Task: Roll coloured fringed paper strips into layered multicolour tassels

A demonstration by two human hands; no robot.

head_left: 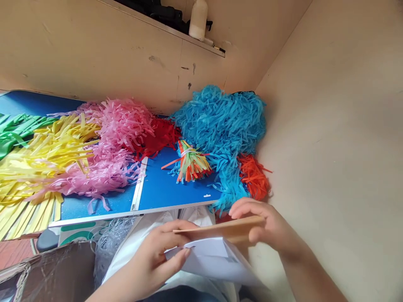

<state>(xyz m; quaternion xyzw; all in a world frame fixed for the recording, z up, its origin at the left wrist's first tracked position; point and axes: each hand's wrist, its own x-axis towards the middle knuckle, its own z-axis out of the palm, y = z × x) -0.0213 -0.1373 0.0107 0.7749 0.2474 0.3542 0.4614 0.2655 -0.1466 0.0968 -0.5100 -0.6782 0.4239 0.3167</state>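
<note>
Above my lap, at the front edge of the blue table (176, 188), a folded brown card piece (220, 227) is held with a folded white paper piece (214, 262) below it. Whether the two are joined I cannot tell. My left hand (165, 249) is closed on their left end, its thumb on the white paper and its fingers behind. At the right end, my right hand (267, 224) pinches the brown card, fingers above and thumb below. The white paper's lower edge is smeared by motion. A small multicoloured strip bundle (192, 161), tied in white, lies beyond my hands.
Blue shredded strips (223, 117) heap against the right wall, with orange-red strips (255, 176) beside them. Pink strips (122, 121), red strips (163, 134), yellow strips (44, 155) and green strips (19, 128) lie leftward. A cardboard box (59, 268) stands lower left. A shelf (176, 29) holds a bottle (198, 21).
</note>
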